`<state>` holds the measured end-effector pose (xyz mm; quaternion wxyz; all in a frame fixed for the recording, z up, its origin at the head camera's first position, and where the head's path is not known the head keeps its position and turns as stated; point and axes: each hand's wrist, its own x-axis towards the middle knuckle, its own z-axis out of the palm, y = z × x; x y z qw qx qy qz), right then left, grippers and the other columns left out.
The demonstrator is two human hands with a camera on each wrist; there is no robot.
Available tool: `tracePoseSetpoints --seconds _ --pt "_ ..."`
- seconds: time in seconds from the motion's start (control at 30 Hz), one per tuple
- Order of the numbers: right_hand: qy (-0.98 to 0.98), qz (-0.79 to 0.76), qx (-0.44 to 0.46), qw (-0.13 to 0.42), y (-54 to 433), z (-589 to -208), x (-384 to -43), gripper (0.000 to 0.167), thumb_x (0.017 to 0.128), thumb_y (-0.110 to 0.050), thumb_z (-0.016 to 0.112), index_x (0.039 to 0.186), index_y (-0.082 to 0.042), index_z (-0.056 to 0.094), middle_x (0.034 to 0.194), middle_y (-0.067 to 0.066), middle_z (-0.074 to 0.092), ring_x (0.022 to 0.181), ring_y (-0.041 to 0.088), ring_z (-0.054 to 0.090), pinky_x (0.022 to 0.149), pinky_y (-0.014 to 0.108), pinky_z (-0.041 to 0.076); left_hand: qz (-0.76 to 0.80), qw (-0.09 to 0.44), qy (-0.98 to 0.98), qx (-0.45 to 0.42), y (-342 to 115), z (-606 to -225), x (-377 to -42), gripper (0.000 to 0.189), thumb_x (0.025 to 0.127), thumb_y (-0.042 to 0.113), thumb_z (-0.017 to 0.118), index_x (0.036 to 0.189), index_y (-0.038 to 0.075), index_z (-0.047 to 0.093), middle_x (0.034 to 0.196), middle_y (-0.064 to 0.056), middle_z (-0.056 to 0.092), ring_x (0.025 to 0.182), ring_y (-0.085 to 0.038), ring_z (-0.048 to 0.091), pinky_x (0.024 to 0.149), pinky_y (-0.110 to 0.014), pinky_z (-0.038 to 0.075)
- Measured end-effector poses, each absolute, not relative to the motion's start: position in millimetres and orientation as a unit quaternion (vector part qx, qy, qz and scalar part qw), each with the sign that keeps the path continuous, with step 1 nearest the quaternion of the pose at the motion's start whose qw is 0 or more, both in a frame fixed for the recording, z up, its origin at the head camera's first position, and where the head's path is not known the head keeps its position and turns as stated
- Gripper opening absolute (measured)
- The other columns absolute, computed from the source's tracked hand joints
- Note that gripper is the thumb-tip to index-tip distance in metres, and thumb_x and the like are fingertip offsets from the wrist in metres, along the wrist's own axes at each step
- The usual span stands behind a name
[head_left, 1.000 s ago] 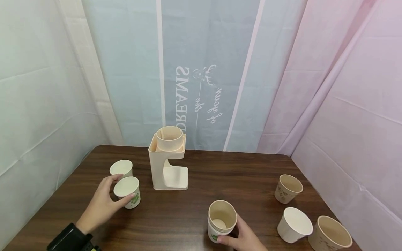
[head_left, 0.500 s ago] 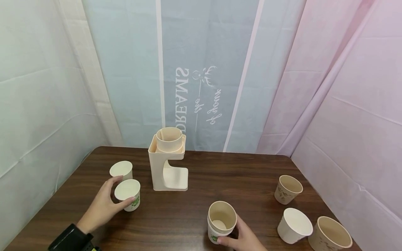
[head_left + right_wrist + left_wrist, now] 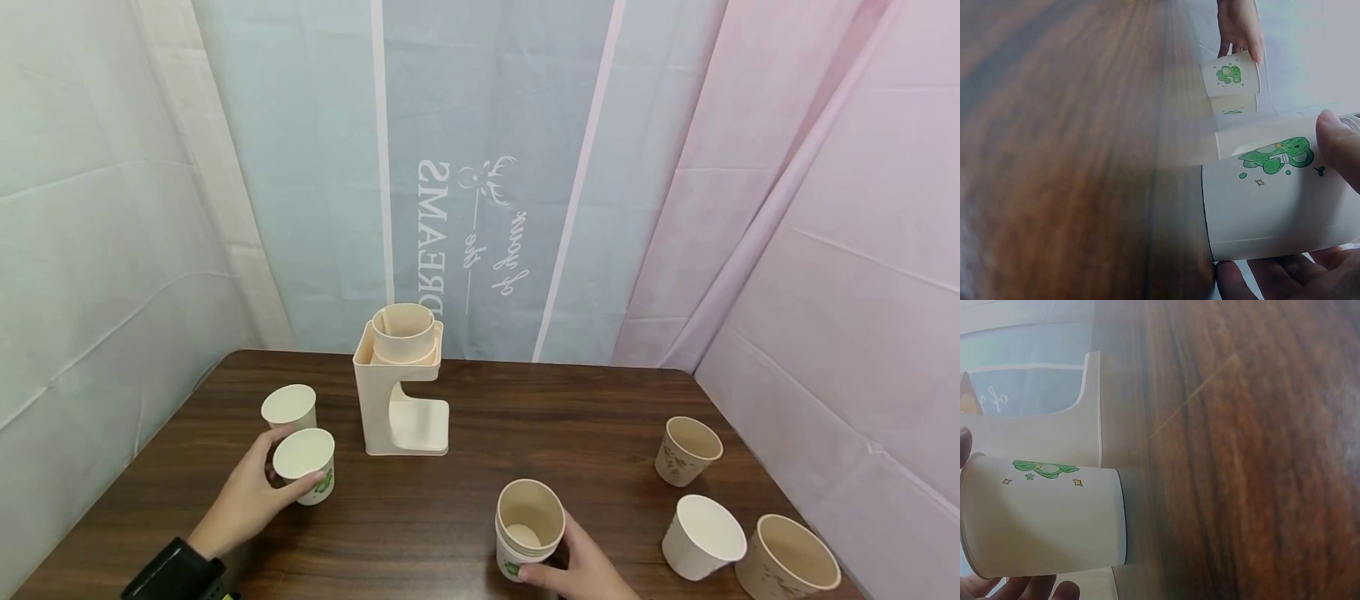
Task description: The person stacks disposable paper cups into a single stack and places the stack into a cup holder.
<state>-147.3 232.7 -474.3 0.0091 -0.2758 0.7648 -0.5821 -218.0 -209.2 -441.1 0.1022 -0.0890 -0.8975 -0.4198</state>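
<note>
My left hand holds a white paper cup between thumb and fingers at the table's left; the left wrist view shows its green printed drawing, its base at the tabletop. Just behind it stands another white paper cup, partly hidden by the hand and the front cup. Nearer me, right of the middle, my right hand grips a stack of paper cups: a tan paper cup sits nested inside a white paper cup with a green cartoon print. The stack stands upright, its base at the table.
A cream cup dispenser with a round tube on top stands at the back, left of centre. At the right are a tan cup, a white cup and a larger tan cup. Curtains enclose the dark wooden table.
The front left cup has shifted very slightly nearer with my left hand, widening its offset from the cup behind. My right hand and the cup stack stay in place.
</note>
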Motion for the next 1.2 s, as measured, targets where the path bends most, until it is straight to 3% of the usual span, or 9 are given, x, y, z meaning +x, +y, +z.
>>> tracePoseSetpoints --seconds 1.2 --pt "0.758 -0.592 -0.274 0.025 232.6 -473.3 -146.7 0.069 0.09 -0.005 0.078 0.143 0.012 0.038 0.129 0.031 0.057 0.119 0.01 0.058 0.099 0.025 0.048 -0.418 0.149 -0.893 -0.071 -205.0 -435.3 -212.0 0.066 0.09 0.031 0.081 0.139 0.0 0.049 0.118 -0.014 0.062 0.09 -0.009 0.048 0.072 -0.018 0.042"
